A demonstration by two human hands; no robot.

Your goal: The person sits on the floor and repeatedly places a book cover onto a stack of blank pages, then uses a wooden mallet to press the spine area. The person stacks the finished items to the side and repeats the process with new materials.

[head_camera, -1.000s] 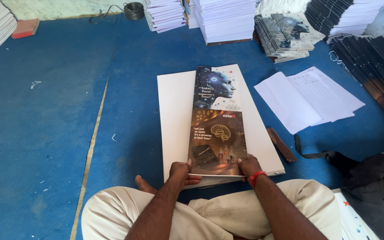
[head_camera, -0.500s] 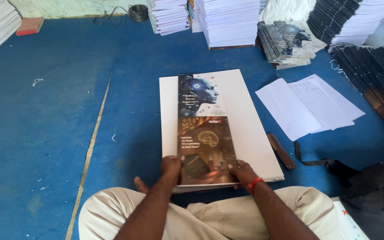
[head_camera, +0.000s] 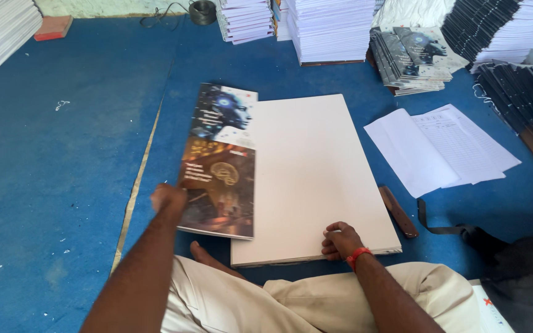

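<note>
I sit cross-legged on a blue floor. My left hand (head_camera: pixel 168 198) grips the left edge of a long printed cover sheet (head_camera: pixel 220 163) with dark artwork, which hangs over the left side of a stack of large white sheets (head_camera: pixel 313 172). My right hand (head_camera: pixel 340 240), with a red band at the wrist, rests with curled fingers on the near right corner of that white stack. My bare foot (head_camera: pixel 208 258) shows just under the cover sheet.
Loose white papers (head_camera: pixel 439 148) lie to the right, with a brown wooden tool (head_camera: pixel 398 211) and a black strap (head_camera: pixel 445 225) beside the stack. Tall piles of printed sheets (head_camera: pixel 331 28) and dark covers (head_camera: pixel 417 55) line the back and right. A wire coil (head_camera: pixel 203 11) lies at the far wall.
The cover sheet has slid from the middle of the white stack to its left edge, carried by my left hand. My right hand has let go of it and settled on the stack's corner.
</note>
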